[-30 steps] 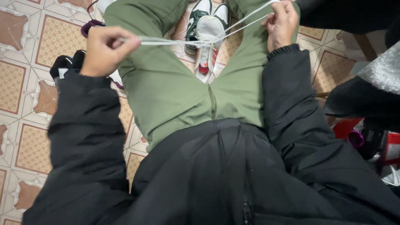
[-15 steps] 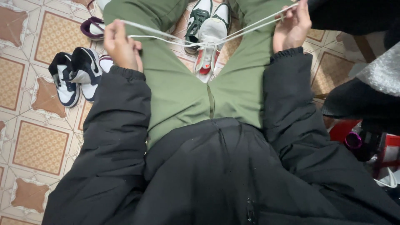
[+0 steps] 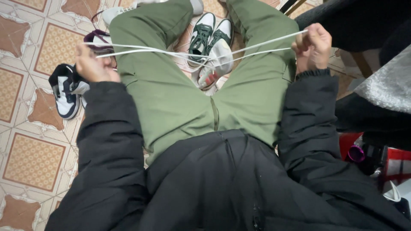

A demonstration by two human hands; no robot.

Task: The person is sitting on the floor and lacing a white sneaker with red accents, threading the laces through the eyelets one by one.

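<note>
Head view: left hand [image 3: 92, 66] and right hand [image 3: 312, 45], each closed on an end of the white laces [image 3: 150, 49], draw them taut across green-trousered knees. The strands run down to the green-and-white sneaker [image 3: 216, 51] between the legs, tension apparently keeping them even. A black-and-white sneaker [image 3: 66, 92] lies on the tiled floor [image 3: 30, 158], left.

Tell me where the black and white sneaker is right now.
In the head view, the black and white sneaker lies on the patterned tile floor at far left, just below the left hand, beside the green trouser leg.
</note>
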